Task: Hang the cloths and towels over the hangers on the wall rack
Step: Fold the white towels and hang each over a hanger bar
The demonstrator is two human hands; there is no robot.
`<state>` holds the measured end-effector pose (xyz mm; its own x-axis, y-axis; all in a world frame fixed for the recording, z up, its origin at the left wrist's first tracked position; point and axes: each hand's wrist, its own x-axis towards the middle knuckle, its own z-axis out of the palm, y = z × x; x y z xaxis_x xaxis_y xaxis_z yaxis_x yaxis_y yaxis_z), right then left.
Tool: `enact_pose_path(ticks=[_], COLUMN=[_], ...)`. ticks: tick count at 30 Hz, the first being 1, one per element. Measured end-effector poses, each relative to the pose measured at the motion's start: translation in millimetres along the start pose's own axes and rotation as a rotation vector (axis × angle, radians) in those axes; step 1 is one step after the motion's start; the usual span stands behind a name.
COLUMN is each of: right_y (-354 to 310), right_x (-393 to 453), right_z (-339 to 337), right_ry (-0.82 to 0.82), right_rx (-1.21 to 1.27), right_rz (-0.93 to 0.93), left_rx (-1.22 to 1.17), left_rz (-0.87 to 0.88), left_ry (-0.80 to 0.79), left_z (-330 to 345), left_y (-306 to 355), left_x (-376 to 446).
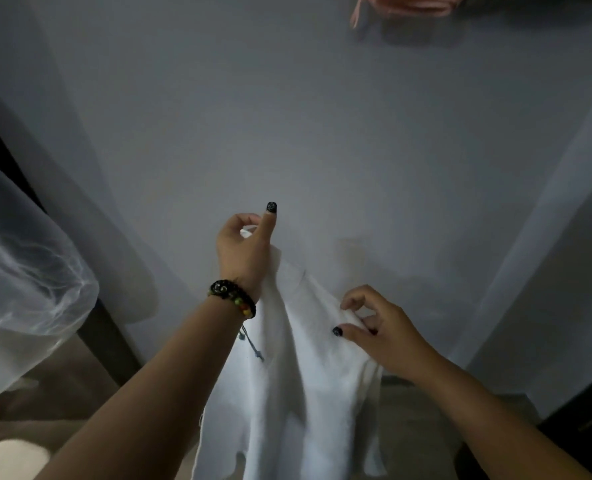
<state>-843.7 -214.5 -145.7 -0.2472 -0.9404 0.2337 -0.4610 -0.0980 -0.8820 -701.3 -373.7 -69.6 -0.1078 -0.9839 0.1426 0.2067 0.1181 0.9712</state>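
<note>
From the head view, the left hand (pixel 244 251) pinches the top corner of a white towel (pixel 298 375) between curled fingers and thumb, holding it up in front of the wall (pixel 287 116). The right hand (pixel 381 327), lower and to the right, pinches the towel's upper edge, so the cloth hangs in folds between and below both hands. At the top edge a pink cloth (pixel 405 5) already hangs, though the rack and hangers themselves lie out of view. Judging from this, at least one piece seems hung, while the white towel is not yet over a hanger and must be lifted well higher. The room is dim, with a plain grey wall, a sheer curtain (pixel 27 271) at left, a dark frame (pixel 107 341) beside it, and brownish floor (pixel 419 427) below.
</note>
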Motion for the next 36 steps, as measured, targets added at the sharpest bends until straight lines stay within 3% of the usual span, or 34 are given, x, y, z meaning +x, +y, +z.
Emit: enact_pose_path(ticks=[6, 11, 19, 21, 23, 25, 27, 32, 36], right_y=[6.5, 15.2, 42.7, 43.6, 46.2, 51.8, 51.6, 21.9, 6.5], right_x=[-6.5, -3.2, 12.0, 21.8, 35.0, 51.7, 62.5, 76.4, 83.2], right_z=[22.3, 47.1, 73.3, 78.0, 73.5, 62.4, 50.9, 32.7, 30.0], right_ry=[0.013, -0.063, -0.413, -0.314, -0.096, 0.157, 0.307, 0.200, 0.245], right_rx=[0.143, 0.039, -0.091, -0.188, -0.327, -0.522, -0.618, -0.323, -0.154], right_rz=[0.101, 0.195, 0.271, 0.208, 0.111, -0.114, -0.278, -0.145, -0.156], left_rx=[0.045, 0.078, -0.080, -0.049, 0.018, 0.110, 0.186, 0.418, 0.614], left_rz=[0.053, 0.112, 0.169, 0.187, 0.206, 0.217, 0.216, 0.263, 0.258], left_ry=[-0.057, -0.037, 0.038, 0.078, 0.130, 0.162, 0.165, 0.165, 0.050], left_z=[11.3, 5.1, -45.4, -60.4, -78.5, -95.7, -110.8, -142.0, -166.8], left_y=[10.4, 28.9, 64.3, 69.9, 71.6, 68.5, 61.9, 41.2, 21.8], left_x=[1.8, 3.8, 17.2, 21.3, 25.2, 26.9, 27.7, 33.4, 40.1])
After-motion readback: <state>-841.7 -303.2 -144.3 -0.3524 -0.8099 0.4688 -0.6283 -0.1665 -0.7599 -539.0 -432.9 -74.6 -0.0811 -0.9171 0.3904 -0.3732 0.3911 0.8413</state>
